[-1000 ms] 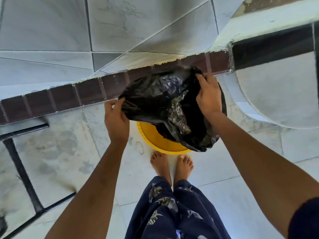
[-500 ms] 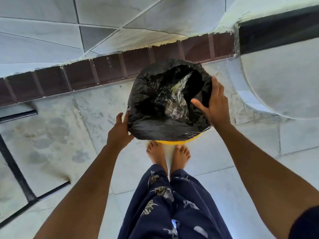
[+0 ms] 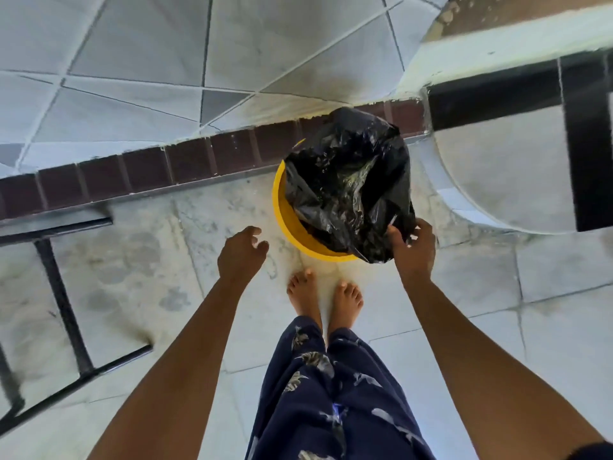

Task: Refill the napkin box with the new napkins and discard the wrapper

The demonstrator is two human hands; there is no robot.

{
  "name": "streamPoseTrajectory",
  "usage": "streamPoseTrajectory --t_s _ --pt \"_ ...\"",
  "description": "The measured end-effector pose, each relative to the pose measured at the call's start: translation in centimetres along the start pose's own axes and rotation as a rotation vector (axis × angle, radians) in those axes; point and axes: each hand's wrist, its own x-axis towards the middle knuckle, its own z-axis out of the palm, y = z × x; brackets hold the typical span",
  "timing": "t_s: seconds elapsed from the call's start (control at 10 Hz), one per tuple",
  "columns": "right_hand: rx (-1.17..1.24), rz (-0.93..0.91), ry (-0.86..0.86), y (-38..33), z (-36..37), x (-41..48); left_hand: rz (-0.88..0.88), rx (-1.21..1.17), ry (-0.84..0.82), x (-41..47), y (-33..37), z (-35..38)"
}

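A yellow bin stands on the floor against a dark brick skirting. A crumpled black bin bag sits in it and bulges above the rim. A clear shiny wrapper shows faintly among the bag's folds. My right hand pinches the bag's near right edge. My left hand hovers to the left of the bin, fingers apart, holding nothing and apart from the bag. No napkin box or napkins are in view.
My bare feet stand just in front of the bin. A black metal frame rises from the floor at the left. A rounded white plinth sits to the bin's right, with a tiled wall behind.
My left hand has let go of the bag and drawn back to the left. The bag's mouth has collapsed shut, and the yellow rim shows on the left.
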Motion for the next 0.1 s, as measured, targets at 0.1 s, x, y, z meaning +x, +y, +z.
streamPoseTrajectory --t_s 0.1 --pt "-0.138 -0.188 -0.016 -4.38 -2.78 -3.72 0.101 -0.290 0.030 -4.95 2.11 -3.00"
